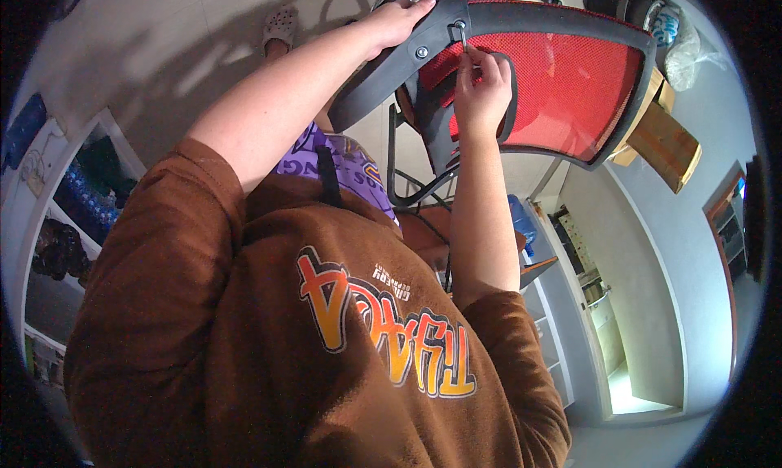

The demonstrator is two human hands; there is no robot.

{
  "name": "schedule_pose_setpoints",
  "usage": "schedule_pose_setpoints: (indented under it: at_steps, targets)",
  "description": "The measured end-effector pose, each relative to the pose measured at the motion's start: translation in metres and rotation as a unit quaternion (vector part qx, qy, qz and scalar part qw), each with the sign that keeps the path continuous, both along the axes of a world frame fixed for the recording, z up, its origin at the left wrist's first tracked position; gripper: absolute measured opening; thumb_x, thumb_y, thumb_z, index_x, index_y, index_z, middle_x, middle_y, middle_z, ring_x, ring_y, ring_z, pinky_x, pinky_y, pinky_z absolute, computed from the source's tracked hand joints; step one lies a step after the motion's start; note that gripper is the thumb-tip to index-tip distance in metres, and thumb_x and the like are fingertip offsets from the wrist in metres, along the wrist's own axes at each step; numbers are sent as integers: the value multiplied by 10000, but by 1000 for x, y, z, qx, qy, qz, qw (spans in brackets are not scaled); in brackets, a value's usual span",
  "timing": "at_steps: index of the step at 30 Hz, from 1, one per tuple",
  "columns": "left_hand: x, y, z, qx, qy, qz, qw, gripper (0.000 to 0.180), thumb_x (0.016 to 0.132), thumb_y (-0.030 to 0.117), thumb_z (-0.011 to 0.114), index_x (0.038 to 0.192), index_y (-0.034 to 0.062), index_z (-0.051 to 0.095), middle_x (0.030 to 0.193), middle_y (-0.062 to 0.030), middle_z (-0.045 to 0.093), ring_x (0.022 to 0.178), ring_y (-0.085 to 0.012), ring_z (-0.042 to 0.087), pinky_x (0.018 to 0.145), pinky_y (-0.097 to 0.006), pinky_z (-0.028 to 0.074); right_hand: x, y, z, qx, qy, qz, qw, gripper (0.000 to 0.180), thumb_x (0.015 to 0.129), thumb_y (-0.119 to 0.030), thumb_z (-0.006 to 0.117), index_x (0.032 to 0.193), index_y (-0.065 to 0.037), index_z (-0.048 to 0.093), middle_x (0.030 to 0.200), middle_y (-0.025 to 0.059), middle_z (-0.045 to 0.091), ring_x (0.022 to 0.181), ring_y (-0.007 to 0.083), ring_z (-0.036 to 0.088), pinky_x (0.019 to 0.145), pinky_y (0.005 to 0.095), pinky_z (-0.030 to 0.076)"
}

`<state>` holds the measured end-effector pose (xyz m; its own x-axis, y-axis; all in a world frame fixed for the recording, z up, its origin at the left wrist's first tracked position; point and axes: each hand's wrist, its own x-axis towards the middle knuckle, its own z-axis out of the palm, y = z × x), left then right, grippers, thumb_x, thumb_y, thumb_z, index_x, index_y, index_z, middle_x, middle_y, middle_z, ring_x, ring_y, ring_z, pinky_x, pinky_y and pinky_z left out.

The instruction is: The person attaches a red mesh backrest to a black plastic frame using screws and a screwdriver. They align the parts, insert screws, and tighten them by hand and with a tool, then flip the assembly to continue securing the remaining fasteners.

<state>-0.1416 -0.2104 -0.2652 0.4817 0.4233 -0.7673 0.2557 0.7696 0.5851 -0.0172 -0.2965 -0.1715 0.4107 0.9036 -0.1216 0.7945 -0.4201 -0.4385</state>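
An office chair with a red mesh back (562, 89) in a black frame lies tilted in front of me. My left hand (397, 24) grips the wide black armrest (366, 101) near its upper end, thumb on top; some of its fingers are hidden. Between the pinched fingertips of my right hand (482, 85) is a thin metal tool, which looks like a hex key (463, 38). The key's far end is at a bolt in the armrest, close to the mesh. A second silver bolt (422, 52) sits lower on the same armrest, nearer my left forearm.
Opened cardboard boxes (664, 142) stand beyond the chair back at the right, below a clear plastic bag (683, 61). A white shelf unit (114, 142) holding dark items is on the left. A foot in a light clog (280, 26) rests on the tiled floor (183, 28).
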Motion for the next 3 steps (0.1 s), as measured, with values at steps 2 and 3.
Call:
schedule_pose_setpoints:
  at_steps: [2,3]
  targets:
    - [0,3,1,-20,-14,-3,1000,657,882,582,424,1195,13,526,1096,-146,602,985,-242,582,856,-393,446,-1,1,-2,-9,-5,17,1000,133,783,-148,652,904,-93,669,827,108,573,754,265,592,668,359,486]
    - [0,5,1,-19,-13,-2,1000,657,882,582,424,1195,13,526,1096,-146,602,985,-242,582,856,-393,446,0,3,-4,-7,-4,18,1000,133,783,-148,652,904,-93,669,827,108,573,754,265,592,668,359,486]
